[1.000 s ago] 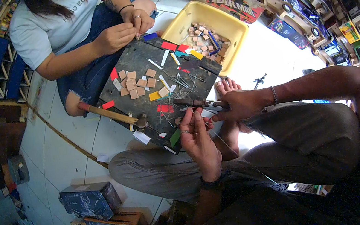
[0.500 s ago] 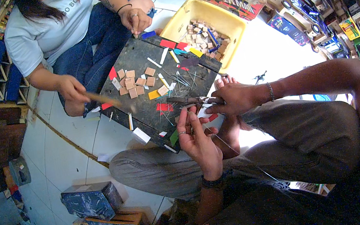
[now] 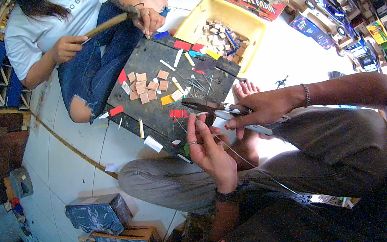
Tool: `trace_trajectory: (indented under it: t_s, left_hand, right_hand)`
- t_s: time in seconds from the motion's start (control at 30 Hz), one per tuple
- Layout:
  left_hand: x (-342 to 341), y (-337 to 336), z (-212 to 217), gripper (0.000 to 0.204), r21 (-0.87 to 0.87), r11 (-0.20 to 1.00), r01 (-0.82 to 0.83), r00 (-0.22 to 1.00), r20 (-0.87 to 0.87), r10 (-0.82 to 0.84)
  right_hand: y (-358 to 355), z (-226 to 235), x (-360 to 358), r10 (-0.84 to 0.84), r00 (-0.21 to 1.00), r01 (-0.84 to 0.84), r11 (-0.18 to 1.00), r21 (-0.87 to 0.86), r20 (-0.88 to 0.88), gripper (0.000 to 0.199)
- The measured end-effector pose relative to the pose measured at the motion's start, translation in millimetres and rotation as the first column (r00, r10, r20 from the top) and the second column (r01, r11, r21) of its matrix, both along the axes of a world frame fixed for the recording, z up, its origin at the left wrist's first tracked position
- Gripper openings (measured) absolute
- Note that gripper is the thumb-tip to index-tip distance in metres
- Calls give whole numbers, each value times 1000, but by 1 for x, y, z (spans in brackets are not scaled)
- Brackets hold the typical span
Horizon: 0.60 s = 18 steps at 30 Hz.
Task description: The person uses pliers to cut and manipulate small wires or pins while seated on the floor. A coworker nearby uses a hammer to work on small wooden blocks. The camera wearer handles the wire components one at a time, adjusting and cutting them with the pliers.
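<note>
My right hand point(image 3: 257, 110) grips a pair of pliers point(image 3: 209, 105), whose handles are spread apart and dark jaws point left over the black board point(image 3: 122, 99). Just below the jaws, my left hand point(image 3: 213, 153) pinches a thin metal wire point(image 3: 261, 170) between thumb and fingers. The wire's long end runs down to the right across my lap. Whether the jaws touch the wire, I cannot tell. Small square wood blocks point(image 3: 142, 86), loose wire pieces point(image 3: 200, 84) and coloured scraps point(image 3: 167, 100) lie on the board.
Across the board a co-worker holds a raised hammer point(image 3: 106, 25); the co-worker's other hand point(image 3: 148, 21) is at the board's far corner. A yellow basin point(image 3: 253, 32) of wood blocks stands beyond. Toy trucks point(image 3: 321, 1) line the right; boxes point(image 3: 98, 216) stand at lower left.
The pliers' handles have spread apart in my right hand, and the pliers have shifted slightly. My left hand still pinches the wire. The co-worker's hammer has risen off the board.
</note>
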<state>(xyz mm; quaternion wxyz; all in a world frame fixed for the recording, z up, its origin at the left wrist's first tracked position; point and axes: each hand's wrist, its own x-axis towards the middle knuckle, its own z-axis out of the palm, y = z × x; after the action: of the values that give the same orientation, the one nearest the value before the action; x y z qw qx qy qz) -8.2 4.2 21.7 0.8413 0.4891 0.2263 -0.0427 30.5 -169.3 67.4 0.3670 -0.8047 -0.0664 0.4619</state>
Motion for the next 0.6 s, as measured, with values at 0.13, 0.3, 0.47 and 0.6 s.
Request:
trace_trajectory:
  t_s: [0.13,0.3,0.47,0.6]
  left_hand:
    - [9,9,1,35,-44,999,-29,1000,-11,29]
    - [14,21,5,34,-180,984,17,1000,19,-14]
    - [18,28,0,33,-254,966,57,998,8,-57]
    - [21,32,-3,37,-278,955,102,995,8,-104]
  right_hand:
    - [-9,16,-6,23,1000,-25,997,79,21,50]
    - [-17,14,-12,45,992,-38,997,64,-117,47]
    - [-20,14,-14,143,985,-140,989,43,-93,50]
    - [-19,15,-13,157,985,-154,987,50,-77,49]
